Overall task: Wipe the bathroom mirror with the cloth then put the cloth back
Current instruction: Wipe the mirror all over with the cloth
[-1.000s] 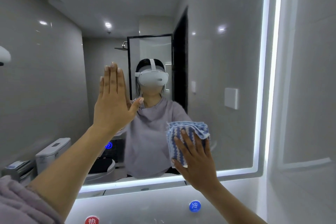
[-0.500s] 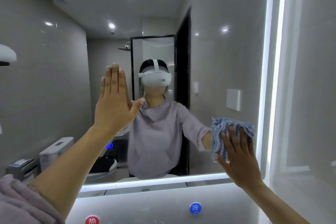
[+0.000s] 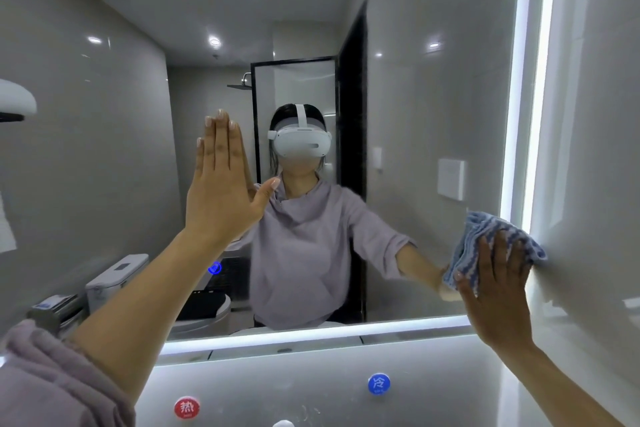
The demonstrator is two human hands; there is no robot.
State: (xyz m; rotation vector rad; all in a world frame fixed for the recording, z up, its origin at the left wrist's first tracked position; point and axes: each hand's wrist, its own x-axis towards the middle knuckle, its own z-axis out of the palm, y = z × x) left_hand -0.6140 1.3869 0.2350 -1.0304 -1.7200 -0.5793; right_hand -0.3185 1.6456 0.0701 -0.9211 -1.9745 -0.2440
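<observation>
Grey bathroom tiles fill the mirror (image 3: 415, 114). From the head view, the left hand (image 3: 221, 191) lies flat on the glass, fingers together and upright. Flat too, the right hand (image 3: 498, 291) spreads its fingers over the blue cloth (image 3: 485, 236), which touches the mirror's lit right edge (image 3: 533, 114) just beyond the fingertips.

Crumpled blue-and-white striped cloth (image 3: 485, 246) pressed against the lit mirror (image 3: 415, 114) at its lower right edge.
</observation>
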